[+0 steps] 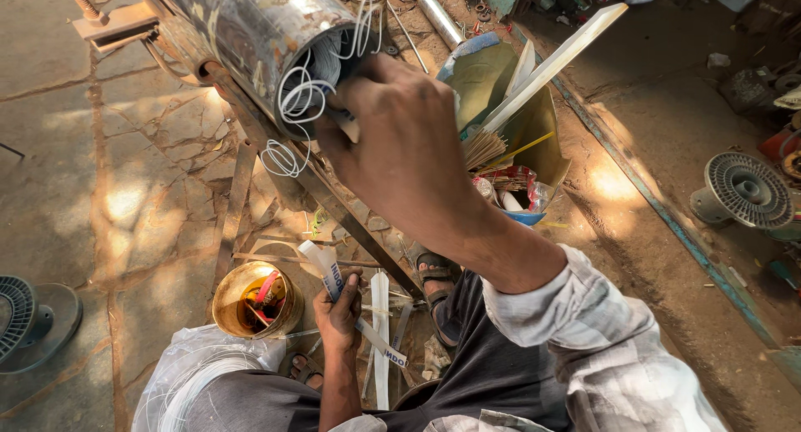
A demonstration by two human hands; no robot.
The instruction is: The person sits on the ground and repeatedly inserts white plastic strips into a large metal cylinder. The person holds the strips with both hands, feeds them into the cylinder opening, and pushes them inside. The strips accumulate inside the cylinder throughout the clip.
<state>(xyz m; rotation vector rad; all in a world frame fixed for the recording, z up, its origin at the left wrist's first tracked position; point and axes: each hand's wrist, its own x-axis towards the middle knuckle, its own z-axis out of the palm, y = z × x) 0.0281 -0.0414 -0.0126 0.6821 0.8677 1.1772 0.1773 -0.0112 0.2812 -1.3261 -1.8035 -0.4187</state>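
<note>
Right hand (399, 140): raised to the open end of a metal motor housing (254, 32), fingers curled in against the bundle of white wire coils (304, 94) that spills out of the housing's mouth. The fingertips are hidden behind the back of the hand, so whether they pinch a strand or only press on the coils cannot be told. One loop of the same wire hangs free below the housing's rim.

Left hand (338, 311): low, near the person's lap, closed around a white strip (332, 272) with blue print (the strip runs through the fist, one end above it and one below).

Surroundings: the housing rests on a slanted rusty metal bar (350, 223). A round tin (253, 300) holding small red and yellow pieces stands on the stone floor just left of the left hand. A clear bag of white wire (196, 378) lies by the person's knee. Several pale flat strips (380, 332) lie on the ground beside a sandalled foot (435, 273). Behind the right hand, a tub (521, 215) holds thin sticks and a long white slat (555, 61). A grey finned fan cover (747, 190) sits well apart at the right.
</note>
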